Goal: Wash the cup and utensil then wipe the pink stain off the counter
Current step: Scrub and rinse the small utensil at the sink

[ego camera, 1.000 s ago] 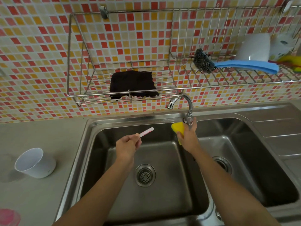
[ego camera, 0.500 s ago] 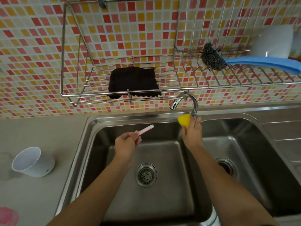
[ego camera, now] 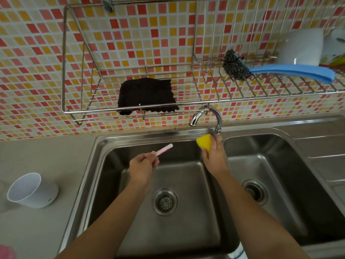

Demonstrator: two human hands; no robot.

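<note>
Utensil [ego camera: 164, 149] half hidden in gripping left hand [ego camera: 142, 168], right hand [ego camera: 214, 157] clutching sponge [ego camera: 203, 143], pink stain [ego camera: 5, 252] cropped at corner

A red, orange and yellow mosaic wall [ego camera: 33, 71] backs a steel double sink [ego camera: 149, 136] and grey counter [ego camera: 46, 156]; a wire rack [ego camera: 63, 53] hangs above the tap [ego camera: 214, 111].

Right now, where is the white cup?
In the head view the white cup sits on the grey counter at the far left, just left of the sink and its left basin.
</note>
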